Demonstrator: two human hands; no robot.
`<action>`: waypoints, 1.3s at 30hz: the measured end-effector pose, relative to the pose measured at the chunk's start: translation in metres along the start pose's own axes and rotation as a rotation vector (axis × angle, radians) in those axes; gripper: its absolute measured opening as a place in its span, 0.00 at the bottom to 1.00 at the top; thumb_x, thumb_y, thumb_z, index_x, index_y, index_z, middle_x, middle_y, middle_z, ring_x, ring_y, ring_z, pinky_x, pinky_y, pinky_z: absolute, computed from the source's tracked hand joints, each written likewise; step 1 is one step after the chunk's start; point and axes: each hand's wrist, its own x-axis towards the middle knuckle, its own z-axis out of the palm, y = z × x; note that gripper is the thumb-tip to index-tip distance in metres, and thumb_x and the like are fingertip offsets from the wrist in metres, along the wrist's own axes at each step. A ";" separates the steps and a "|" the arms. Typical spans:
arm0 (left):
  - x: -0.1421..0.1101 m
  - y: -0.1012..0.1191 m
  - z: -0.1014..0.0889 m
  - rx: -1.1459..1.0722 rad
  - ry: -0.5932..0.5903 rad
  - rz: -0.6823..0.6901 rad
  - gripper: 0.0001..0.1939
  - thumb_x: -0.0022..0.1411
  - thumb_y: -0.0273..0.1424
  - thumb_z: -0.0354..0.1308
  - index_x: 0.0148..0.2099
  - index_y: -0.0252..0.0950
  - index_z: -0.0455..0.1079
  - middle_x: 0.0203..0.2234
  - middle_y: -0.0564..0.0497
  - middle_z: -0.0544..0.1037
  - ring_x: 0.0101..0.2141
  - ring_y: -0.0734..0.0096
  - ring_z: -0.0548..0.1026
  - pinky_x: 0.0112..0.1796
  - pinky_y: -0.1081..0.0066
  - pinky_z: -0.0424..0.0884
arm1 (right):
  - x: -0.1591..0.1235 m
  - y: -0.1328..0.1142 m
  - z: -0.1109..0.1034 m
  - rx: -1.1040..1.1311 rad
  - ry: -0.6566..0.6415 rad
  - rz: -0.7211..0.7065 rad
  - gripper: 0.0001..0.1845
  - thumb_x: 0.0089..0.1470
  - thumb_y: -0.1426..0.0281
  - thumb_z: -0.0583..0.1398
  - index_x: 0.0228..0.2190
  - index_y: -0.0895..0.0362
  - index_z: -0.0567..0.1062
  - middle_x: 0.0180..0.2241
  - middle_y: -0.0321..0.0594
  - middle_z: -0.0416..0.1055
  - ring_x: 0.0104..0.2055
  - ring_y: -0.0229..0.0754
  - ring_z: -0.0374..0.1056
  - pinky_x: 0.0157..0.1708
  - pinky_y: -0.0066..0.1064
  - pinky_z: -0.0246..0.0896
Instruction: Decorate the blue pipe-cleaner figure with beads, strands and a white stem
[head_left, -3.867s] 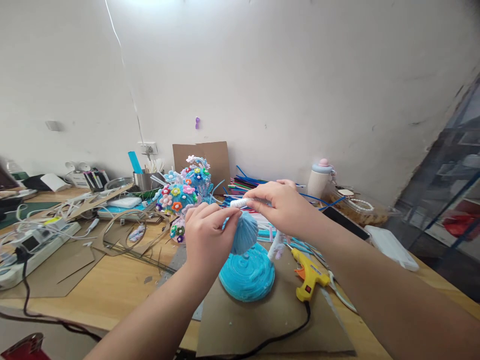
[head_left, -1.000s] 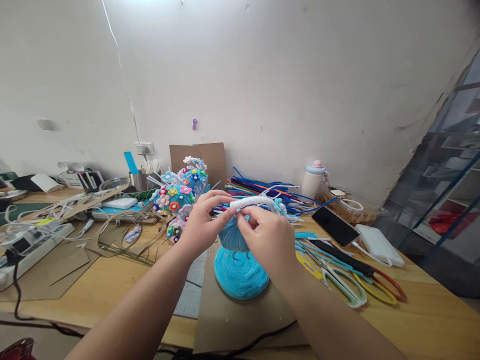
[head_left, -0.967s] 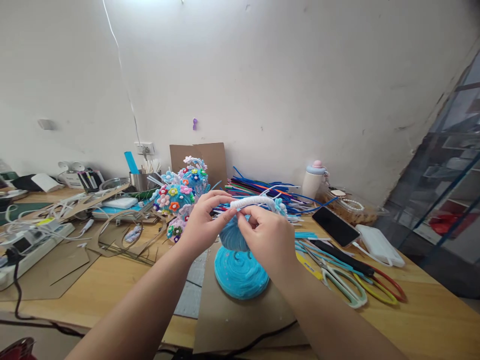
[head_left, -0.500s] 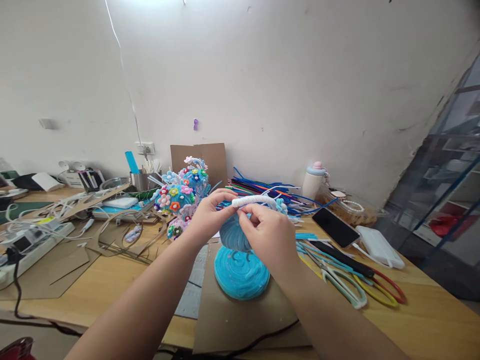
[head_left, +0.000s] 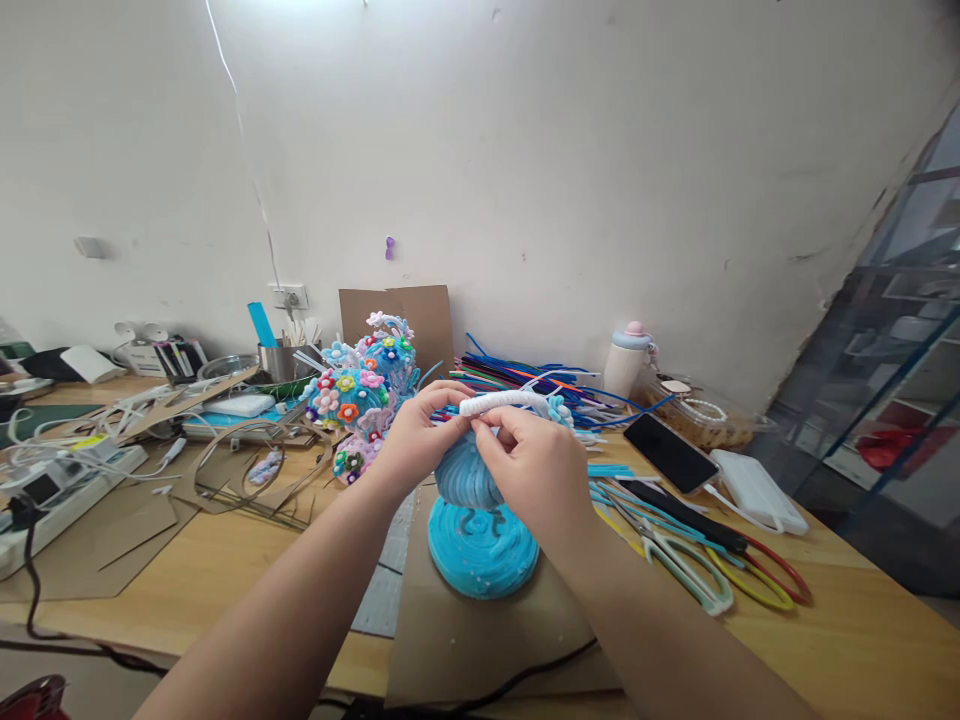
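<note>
"How are the hands set?"

"Just left of center, the left hand (head_left: 422,430) has its fingers pinched on the left end of a white tube (head_left: 504,400), which arches rightward across mid-frame toward a pale blue flower (head_left: 559,409). Below that end, at center, a blue ball (head_left: 466,475) shows over a flat blue disc (head_left: 484,568). Right of center, the right hand (head_left: 538,465) has its fingertips drawn together beneath the tube's left end."

"What would serve this step?"

"My judgement: let the left fingers brace the tube while the right ones work lightly, close to that pinch. A hard squeeze could flatten the fuzzy wrap; a tug could tilt the ball."

"What is hard to make out?"

"From the left: a red object (head_left: 41,697), lower left, is cut off by the frame. At center, hands cover the ball's top, so I cannot tell whether it meets the tube, or whether it touches the disc. Nor can I tell if the right fingers grip a strand or nothing."
</note>
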 end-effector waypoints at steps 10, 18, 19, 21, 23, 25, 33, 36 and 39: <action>-0.001 0.001 0.001 -0.018 0.001 -0.009 0.07 0.59 0.33 0.60 0.34 0.36 0.76 0.40 0.46 0.76 0.44 0.62 0.74 0.50 0.62 0.67 | 0.001 -0.001 0.001 0.021 -0.013 0.013 0.10 0.57 0.65 0.59 0.29 0.52 0.80 0.22 0.34 0.76 0.23 0.39 0.67 0.25 0.30 0.51; -0.001 0.000 0.000 -0.010 0.005 -0.009 0.06 0.58 0.33 0.60 0.34 0.37 0.75 0.40 0.46 0.76 0.45 0.61 0.74 0.50 0.61 0.67 | 0.001 -0.002 0.000 0.025 0.000 0.002 0.10 0.56 0.65 0.59 0.28 0.52 0.80 0.21 0.33 0.76 0.23 0.40 0.67 0.24 0.31 0.51; -0.001 0.000 0.000 -0.008 0.006 -0.010 0.06 0.58 0.33 0.60 0.34 0.37 0.75 0.40 0.46 0.76 0.45 0.61 0.74 0.50 0.61 0.67 | 0.001 -0.002 0.000 0.026 0.001 0.001 0.10 0.56 0.65 0.59 0.28 0.52 0.80 0.22 0.33 0.76 0.23 0.40 0.67 0.24 0.31 0.51; -0.002 0.000 0.000 -0.002 0.011 -0.010 0.06 0.59 0.33 0.60 0.33 0.37 0.75 0.39 0.47 0.76 0.45 0.61 0.74 0.50 0.61 0.68 | 0.001 -0.001 0.000 0.029 0.004 -0.002 0.10 0.56 0.65 0.59 0.28 0.52 0.80 0.22 0.34 0.76 0.23 0.40 0.67 0.24 0.31 0.52; -0.002 -0.001 -0.001 0.001 0.013 -0.008 0.06 0.59 0.34 0.60 0.33 0.37 0.75 0.39 0.47 0.77 0.44 0.61 0.74 0.49 0.60 0.69 | 0.001 -0.001 0.001 0.029 0.008 -0.008 0.10 0.56 0.65 0.59 0.29 0.52 0.80 0.22 0.34 0.77 0.23 0.40 0.68 0.24 0.31 0.52; -0.002 -0.001 -0.001 0.001 0.012 -0.007 0.06 0.59 0.34 0.60 0.34 0.37 0.75 0.39 0.46 0.77 0.44 0.61 0.75 0.49 0.60 0.69 | 0.001 0.000 0.002 0.025 0.010 -0.019 0.10 0.57 0.65 0.58 0.29 0.52 0.80 0.23 0.34 0.77 0.24 0.40 0.69 0.25 0.31 0.52; -0.001 -0.002 0.000 0.003 0.028 -0.009 0.06 0.58 0.34 0.60 0.33 0.37 0.75 0.38 0.47 0.77 0.44 0.61 0.75 0.49 0.60 0.68 | 0.000 0.001 -0.001 -0.044 -0.020 -0.029 0.09 0.58 0.64 0.59 0.33 0.49 0.81 0.24 0.34 0.78 0.26 0.42 0.70 0.25 0.31 0.51; -0.002 -0.003 -0.001 -0.006 0.029 -0.015 0.06 0.57 0.35 0.60 0.33 0.37 0.75 0.38 0.47 0.77 0.43 0.61 0.75 0.48 0.60 0.69 | -0.002 0.001 -0.006 -0.044 -0.066 -0.038 0.09 0.58 0.64 0.59 0.35 0.49 0.81 0.25 0.34 0.78 0.26 0.42 0.71 0.25 0.31 0.52; -0.002 -0.003 -0.001 -0.008 0.027 -0.029 0.08 0.58 0.36 0.61 0.33 0.37 0.75 0.37 0.47 0.77 0.43 0.60 0.74 0.48 0.61 0.68 | -0.001 0.000 -0.016 0.037 -0.043 -0.080 0.10 0.60 0.66 0.58 0.36 0.49 0.80 0.27 0.34 0.79 0.26 0.40 0.71 0.26 0.30 0.54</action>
